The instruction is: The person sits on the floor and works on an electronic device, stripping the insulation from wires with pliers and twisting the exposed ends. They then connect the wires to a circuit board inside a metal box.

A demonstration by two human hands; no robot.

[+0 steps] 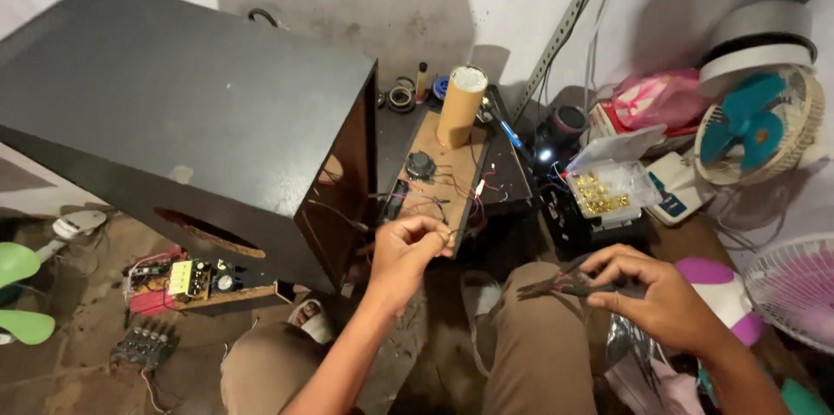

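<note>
My left hand (407,252) pinches thin dark wires (432,206) that run from a wooden board (447,167) leaning by the open side of a big black speaker cabinet (187,119). The board carries a small round part (420,164) and a tan cardboard tube (460,106). My right hand (656,292) rests over my right knee and grips a pair of dark pliers (556,285), jaws pointing left.
A circuit board (187,280) with a yellow part lies under the cabinet on the floor. A clear box of small gold parts (605,186) stands at right, with fans (756,124) beyond. A slotted metal rail (565,28) leans on the wall.
</note>
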